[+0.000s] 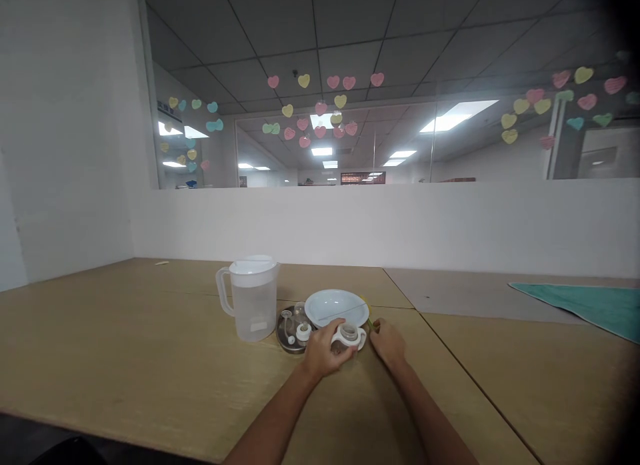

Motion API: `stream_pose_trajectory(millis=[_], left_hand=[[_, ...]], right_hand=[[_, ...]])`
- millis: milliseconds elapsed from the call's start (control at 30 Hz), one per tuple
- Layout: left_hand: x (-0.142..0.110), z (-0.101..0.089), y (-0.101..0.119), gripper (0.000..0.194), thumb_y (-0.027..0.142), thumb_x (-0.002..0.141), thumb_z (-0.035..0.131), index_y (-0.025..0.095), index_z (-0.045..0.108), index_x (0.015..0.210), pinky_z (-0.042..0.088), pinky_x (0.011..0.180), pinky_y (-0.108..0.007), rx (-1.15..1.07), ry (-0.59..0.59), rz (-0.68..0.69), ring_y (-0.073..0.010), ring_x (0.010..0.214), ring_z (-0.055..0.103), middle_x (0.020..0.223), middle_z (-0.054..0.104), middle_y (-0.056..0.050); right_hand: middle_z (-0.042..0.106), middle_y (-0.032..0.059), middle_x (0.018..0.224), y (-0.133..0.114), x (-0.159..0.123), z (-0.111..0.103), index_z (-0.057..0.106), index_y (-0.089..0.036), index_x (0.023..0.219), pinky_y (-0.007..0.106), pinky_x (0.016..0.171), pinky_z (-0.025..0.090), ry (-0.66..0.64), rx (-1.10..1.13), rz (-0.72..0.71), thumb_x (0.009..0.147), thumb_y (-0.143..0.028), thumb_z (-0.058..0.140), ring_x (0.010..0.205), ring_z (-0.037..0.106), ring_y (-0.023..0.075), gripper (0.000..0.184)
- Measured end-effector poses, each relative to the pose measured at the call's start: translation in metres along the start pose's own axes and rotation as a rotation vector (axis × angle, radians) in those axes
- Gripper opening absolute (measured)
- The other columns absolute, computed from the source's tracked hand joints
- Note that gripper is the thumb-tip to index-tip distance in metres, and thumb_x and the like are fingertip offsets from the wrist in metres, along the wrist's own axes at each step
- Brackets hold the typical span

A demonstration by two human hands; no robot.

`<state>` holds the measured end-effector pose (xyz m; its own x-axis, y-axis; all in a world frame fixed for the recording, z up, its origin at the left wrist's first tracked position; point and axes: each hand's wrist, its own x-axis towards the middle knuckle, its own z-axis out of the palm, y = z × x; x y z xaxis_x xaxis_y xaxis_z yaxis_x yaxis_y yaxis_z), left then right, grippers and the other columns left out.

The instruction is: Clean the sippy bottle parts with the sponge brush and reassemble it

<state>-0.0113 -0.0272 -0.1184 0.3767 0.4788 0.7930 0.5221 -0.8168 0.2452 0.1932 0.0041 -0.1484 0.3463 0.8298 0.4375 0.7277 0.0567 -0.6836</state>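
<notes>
At lower centre, your left hand (pixel 324 350) clasps the bottle (pixel 349 337) from the left; your right hand (pixel 388 341) pinches a green stick (pixel 371 324).

Left fingers (pixel 333 327) around bottle (pixel 349 333), pitcher (pixel 255 305), bowl (pixel 333 306)

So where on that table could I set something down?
The tabletop is bare between pitcher and near edge, and from the right hand toward the green cloth. It's crowded right of the pitcher: metal tray, white bowl, left hand holding a bottle.
</notes>
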Motion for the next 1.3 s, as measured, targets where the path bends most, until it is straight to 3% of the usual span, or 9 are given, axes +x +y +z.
stream_pose_trajectory(millis=[167, 300, 433, 533, 633, 700, 967, 1133, 1300], left_hand=[[0.003, -0.007, 0.004, 0.049, 0.051, 0.072, 0.058, 0.021, 0.056, 0.111, 0.048, 0.079, -0.033, 0.133, -0.025, -0.019, -0.0218, 0.088, 0.060, 0.095, 0.065, -0.007], [0.006, -0.012, 0.002, 0.047, 0.051, 0.073, 0.057, 0.021, 0.057, 0.110, 0.044, 0.078, -0.035, 0.182, -0.027, -0.042, -0.0231, 0.087, 0.056, 0.092, 0.061, -0.008], [0.008, -0.019, -0.004, 0.054, 0.051, 0.072, 0.057, 0.019, 0.054, 0.115, 0.040, 0.083, -0.037, 0.169, -0.070, 0.042, -0.0241, 0.091, 0.054, 0.097, 0.061, -0.009], [0.010, -0.027, -0.015, 0.051, 0.046, 0.077, 0.054, 0.018, 0.051, 0.119, 0.038, 0.085, -0.038, 0.178, 0.030, 0.009, -0.0238, 0.095, 0.052, 0.103, 0.061, -0.009], [0.011, -0.035, -0.034, 0.029, 0.028, 0.087, 0.040, 0.018, 0.058, 0.106, 0.038, 0.083, -0.036, 0.274, 0.201, -0.136, -0.0214, 0.093, 0.053, 0.099, 0.063, -0.008], [0.011, -0.040, -0.047, 0.028, 0.019, 0.087, 0.035, 0.017, 0.062, 0.095, 0.040, 0.082, -0.036, 0.352, 0.211, -0.203, -0.0202, 0.089, 0.054, 0.093, 0.064, -0.007], [0.013, -0.042, -0.062, 0.022, 0.018, 0.084, 0.044, 0.012, 0.063, 0.093, 0.047, 0.074, -0.032, 0.606, -0.219, -0.725, -0.0230, 0.089, 0.063, 0.100, 0.064, -0.014], [0.013, -0.040, -0.065, 0.022, 0.016, 0.081, 0.046, 0.011, 0.064, 0.093, 0.049, 0.075, -0.035, 0.621, -0.288, -0.772, -0.0272, 0.092, 0.063, 0.101, 0.064, -0.017], [0.012, -0.038, -0.069, 0.021, 0.016, 0.081, 0.049, 0.010, 0.066, 0.092, 0.049, 0.078, -0.031, 0.646, -0.343, -0.781, -0.0238, 0.092, 0.064, 0.096, 0.066, -0.017]], right_hand=[[0.064, 0.0105, 0.073, -0.004, -0.003, -0.003, 0.058, -0.020, 0.061, 0.031, 0.066, 0.040, 0.057, -0.086, -0.001, 0.069, -0.018, 0.050, 0.078, 0.061, 0.0235, 0.012], [0.065, 0.0108, 0.079, -0.004, -0.002, -0.005, 0.063, -0.020, 0.073, 0.032, 0.074, 0.041, 0.117, -0.043, -0.063, 0.079, -0.025, 0.041, 0.084, 0.060, 0.0235, 0.022], [0.066, 0.0106, 0.097, -0.001, 0.000, -0.001, 0.063, -0.019, 0.095, 0.035, 0.085, 0.041, 0.123, 0.035, -0.147, 0.084, -0.033, 0.036, 0.093, 0.059, 0.0234, 0.032], [0.063, 0.0097, 0.112, 0.000, 0.002, 0.004, 0.059, -0.019, 0.109, 0.037, 0.094, 0.038, 0.110, 0.132, -0.235, 0.086, -0.040, 0.035, 0.105, 0.055, 0.0236, 0.040], [0.058, 0.0100, 0.121, 0.001, 0.005, 0.009, 0.057, -0.018, 0.115, 0.040, 0.101, 0.032, 0.111, 0.192, -0.295, 0.085, -0.045, 0.037, 0.114, 0.049, 0.0241, 0.045], [0.055, 0.0094, 0.126, 0.002, 0.007, 0.011, 0.057, -0.019, 0.116, 0.040, 0.103, 0.030, 0.078, 0.219, -0.296, 0.084, -0.047, 0.039, 0.119, 0.046, 0.0238, 0.047], [0.056, 0.0080, 0.121, -0.006, 0.005, 0.007, 0.056, -0.021, 0.116, 0.040, 0.101, 0.030, 0.049, 0.056, -0.318, 0.089, -0.047, 0.029, 0.114, 0.047, 0.0226, 0.047], [0.056, 0.0100, 0.107, -0.009, 0.005, 0.006, 0.062, -0.021, 0.103, 0.040, 0.094, 0.035, 0.114, -0.044, -0.345, 0.088, -0.046, 0.034, 0.104, 0.049, 0.0229, 0.040], [0.051, 0.0099, 0.121, -0.002, 0.008, 0.017, 0.064, -0.021, 0.090, 0.042, 0.100, 0.030, 0.132, -0.010, -0.317, 0.083, -0.038, 0.040, 0.120, 0.039, 0.0251, 0.030]])
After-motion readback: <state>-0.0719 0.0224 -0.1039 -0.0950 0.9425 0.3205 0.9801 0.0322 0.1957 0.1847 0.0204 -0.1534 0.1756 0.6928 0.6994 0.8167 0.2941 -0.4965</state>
